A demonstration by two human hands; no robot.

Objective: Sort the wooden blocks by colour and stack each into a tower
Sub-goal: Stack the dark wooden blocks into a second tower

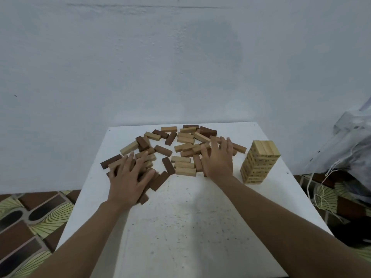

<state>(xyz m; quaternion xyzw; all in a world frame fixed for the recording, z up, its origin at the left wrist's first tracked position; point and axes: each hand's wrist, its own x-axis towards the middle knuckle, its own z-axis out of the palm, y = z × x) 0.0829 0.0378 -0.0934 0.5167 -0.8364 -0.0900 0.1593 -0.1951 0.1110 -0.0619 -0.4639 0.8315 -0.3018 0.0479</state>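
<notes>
The left hand (128, 177) lies flat, fingers spread, pressing on dark and light blocks (182, 159) scattered across the white table (180, 227). More blocks lie between the hands. The right hand (217, 159) also rests on them, fingers loose and gripping nothing. Just right of it stands a light tower (259, 163).

White table (200, 227), wall (140, 57), patterned floor (30, 221)

Light and dark blocks (184, 171) lie scattered on the white counter (180, 227) toward 12 o'clock. The left grip (128, 178) rests flat, fingers spread, on those at 10 o'clock, the right grip (219, 160) on those at 12. A light tower (259, 163) stands at 2 o'clock.
</notes>
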